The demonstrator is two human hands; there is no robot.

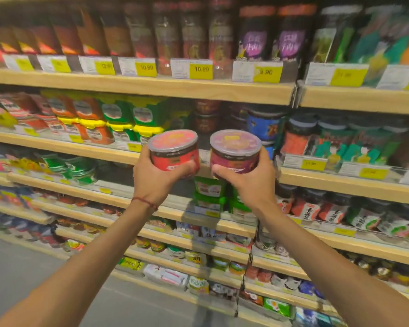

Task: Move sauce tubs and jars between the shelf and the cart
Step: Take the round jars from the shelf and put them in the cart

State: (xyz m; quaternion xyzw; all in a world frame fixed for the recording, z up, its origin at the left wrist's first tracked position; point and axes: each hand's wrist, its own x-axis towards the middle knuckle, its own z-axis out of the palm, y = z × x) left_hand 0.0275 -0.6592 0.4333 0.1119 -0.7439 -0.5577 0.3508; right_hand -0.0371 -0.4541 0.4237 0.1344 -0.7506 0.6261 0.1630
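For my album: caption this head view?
Facing shelves, left hand grips red tub, right hand purple tub.

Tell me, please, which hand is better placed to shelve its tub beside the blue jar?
Probably the right: the right hand holds the purple tub just before the blue jar; the left hand holds the red tub nearer the green tubs.

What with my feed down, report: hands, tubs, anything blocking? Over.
Left hand grips red tub. Right hand grips purple tub. Both held side by side before shelf. Nothing seen between.
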